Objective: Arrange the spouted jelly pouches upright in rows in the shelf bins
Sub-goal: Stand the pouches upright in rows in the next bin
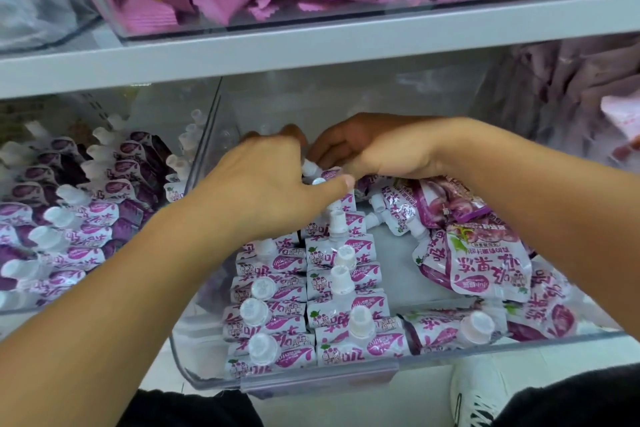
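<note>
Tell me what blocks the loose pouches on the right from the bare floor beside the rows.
Nothing visible. The loose pouches lie heaped right next to the bare floor of the bin, beside the upright rows. Both hands work farther back.

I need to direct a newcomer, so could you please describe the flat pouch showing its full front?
Find the clear bin beneath both hands. On its right side lies the flat pouch, face up atop a loose heap, unlike the upright rows on the left.

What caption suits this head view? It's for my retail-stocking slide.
Both hands, left and right, set jelly pouches upright in rows inside a clear shelf bin.
</note>
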{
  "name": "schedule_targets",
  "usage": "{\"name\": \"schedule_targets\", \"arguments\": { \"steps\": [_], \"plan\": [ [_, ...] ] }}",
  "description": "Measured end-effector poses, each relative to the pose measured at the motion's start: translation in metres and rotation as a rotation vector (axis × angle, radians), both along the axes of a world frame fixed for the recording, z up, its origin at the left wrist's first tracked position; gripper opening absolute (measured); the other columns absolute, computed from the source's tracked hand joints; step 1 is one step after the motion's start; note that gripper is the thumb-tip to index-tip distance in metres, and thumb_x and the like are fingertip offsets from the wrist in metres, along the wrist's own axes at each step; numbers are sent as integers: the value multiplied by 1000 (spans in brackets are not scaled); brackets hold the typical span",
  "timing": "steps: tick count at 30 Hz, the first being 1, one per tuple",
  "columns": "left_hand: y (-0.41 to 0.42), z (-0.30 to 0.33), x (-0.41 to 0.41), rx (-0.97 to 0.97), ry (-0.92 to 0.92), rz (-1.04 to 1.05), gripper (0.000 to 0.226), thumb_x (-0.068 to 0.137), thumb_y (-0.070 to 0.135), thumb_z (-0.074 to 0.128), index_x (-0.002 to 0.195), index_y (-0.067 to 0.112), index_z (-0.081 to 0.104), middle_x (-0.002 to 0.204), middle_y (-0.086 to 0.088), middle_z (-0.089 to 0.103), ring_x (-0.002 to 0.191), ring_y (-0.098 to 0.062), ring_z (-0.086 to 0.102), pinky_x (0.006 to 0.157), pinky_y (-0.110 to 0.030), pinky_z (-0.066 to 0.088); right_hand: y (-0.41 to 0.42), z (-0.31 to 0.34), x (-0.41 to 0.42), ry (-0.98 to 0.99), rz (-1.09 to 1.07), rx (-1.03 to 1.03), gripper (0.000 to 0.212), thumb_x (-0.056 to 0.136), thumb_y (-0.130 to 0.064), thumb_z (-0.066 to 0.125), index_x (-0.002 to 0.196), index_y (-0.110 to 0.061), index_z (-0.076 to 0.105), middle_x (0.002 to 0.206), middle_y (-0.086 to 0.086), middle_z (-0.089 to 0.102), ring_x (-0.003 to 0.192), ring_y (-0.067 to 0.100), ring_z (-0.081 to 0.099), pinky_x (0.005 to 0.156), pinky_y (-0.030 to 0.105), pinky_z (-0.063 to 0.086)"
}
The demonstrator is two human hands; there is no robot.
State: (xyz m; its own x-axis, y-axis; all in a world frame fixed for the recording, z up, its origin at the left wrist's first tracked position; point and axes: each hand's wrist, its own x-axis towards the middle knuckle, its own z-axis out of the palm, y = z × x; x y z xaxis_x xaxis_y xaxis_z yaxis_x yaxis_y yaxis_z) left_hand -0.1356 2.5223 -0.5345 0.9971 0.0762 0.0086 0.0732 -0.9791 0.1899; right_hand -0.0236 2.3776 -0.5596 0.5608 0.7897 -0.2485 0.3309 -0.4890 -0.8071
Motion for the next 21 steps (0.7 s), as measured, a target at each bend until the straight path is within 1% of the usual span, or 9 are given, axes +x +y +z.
{"name": "schedule_targets", "arguments": {
  "steps": [1, 2, 5, 7, 8, 11, 16, 19, 21],
  "plan": [
    [0, -1, 0, 1, 41, -7, 51, 83, 71, 47, 104, 26, 56, 80, 16, 55, 85, -20, 56, 68, -30, 43, -4, 5, 2, 11, -4, 6, 47, 77, 0, 65, 121, -16, 62, 113, 0, 72, 103, 13, 68, 85, 24, 54],
    [0, -2, 1, 2, 63, -12, 42, 89, 64, 44, 104, 27, 58, 81, 12, 58, 84, -21, 56, 68, -29, 40, -7, 11, 5, -65, -4, -42, 52, 73, -6, 65, 122, -21, 60, 116, -1, 70, 104, 13, 67, 89, 27, 53],
    [2, -2, 4, 3, 64, -9, 29, 98, 44, 42, 110, 25, 61, 100, -1, 66, 90, -25, 58, 72, -30, 44, -12, 19, 5, -502, 130, -481, 63, 72, -31, 74, 131, -30, 52, 124, -8, 58, 107, 16, 59, 94, 36, 51],
    [2, 0, 6, -20, 57, -2, 26, 100, 34, 44, 115, 24, 62, 109, -2, 66, 98, -26, 59, 79, -31, 47, -14, 8, -4, -543, 204, -677, 80, 62, -38, 87, 132, -27, 50, 130, -6, 56, 112, 22, 57, 97, 36, 48],
    [1, 1, 7, -35, 53, 3, 25, 100, 31, 46, 117, 24, 62, 113, -2, 66, 101, -25, 59, 83, -32, 48, -14, 2, -8, -549, 215, -711, 87, 58, -40, 90, 133, -24, 49, 132, -5, 55, 115, 24, 56, 98, 33, 46],
    [2, 2, 9, -58, 42, 9, 20, 98, 29, 55, 114, 23, 65, 110, -1, 65, 101, -23, 59, 87, -35, 50, -11, -2, -7, -608, 171, -645, 78, 56, -40, 91, 124, -21, 57, 123, -2, 62, 106, 24, 60, 90, 32, 51],
    [-1, 4, 12, 53, 44, 13, 11, 94, 22, 62, 104, 17, 60, 98, -6, 64, 86, -24, 57, 67, -30, 43, -15, 8, 1, -709, 120, -618, 52, 63, -48, 79, 104, -20, 65, 98, 0, 64, 83, 22, 62, 74, 37, 56],
    [-3, 8, 13, 104, 52, 21, 13, 95, 20, 61, 107, 15, 58, 99, -8, 64, 84, -26, 59, 66, -31, 44, -23, 19, 8, -767, 40, -509, 25, 80, -35, 67, 83, -11, 66, 78, 3, 63, 67, 20, 59, 62, 31, 49],
    [-5, 12, 12, 146, 59, 28, 15, 96, 20, 60, 110, 15, 58, 103, -8, 63, 83, -25, 57, 67, -31, 41, -28, 24, 16, -750, -48, -446, 27, 90, -26, 60, 80, -2, 65, 70, 7, 62, 62, 25, 57, 59, 32, 44]
  ]
}}
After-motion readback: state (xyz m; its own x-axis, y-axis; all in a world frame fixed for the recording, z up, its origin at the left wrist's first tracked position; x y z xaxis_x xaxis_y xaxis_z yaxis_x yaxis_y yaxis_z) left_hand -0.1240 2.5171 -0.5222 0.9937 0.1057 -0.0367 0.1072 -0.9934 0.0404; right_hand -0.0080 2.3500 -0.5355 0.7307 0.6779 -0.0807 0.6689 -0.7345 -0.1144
